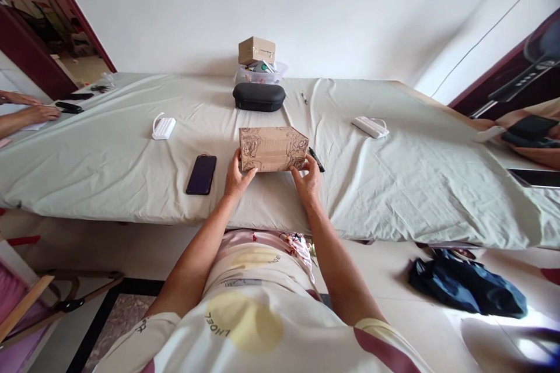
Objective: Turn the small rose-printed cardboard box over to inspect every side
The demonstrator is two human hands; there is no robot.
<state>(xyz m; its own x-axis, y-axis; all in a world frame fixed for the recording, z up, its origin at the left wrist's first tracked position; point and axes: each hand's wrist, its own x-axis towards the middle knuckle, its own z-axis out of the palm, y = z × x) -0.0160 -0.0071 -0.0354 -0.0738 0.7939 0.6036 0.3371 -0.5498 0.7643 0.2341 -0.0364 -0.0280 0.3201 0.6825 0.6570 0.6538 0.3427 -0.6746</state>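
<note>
Between my two hands is a brown cardboard box [273, 150] with dark scribbled drawings near its corners. My left hand [238, 178] grips its lower left corner, thumb along the near edge. At the lower right corner my right hand [308, 177] holds it the same way. A black marker [315, 159] lies on the cloth just beyond my right fingers. To the left of my left hand rests a dark phone [202, 175]. Whether the box touches the table cannot be made out.
A wrinkled pale cloth [420, 186] covers the table. Behind the box stand a black case [259, 97], a clear plastic bin [262, 76] and another cardboard box [257, 50]. White looped devices lie left [164, 127] and right [371, 126]. Another person's hands [30, 112] are at far left.
</note>
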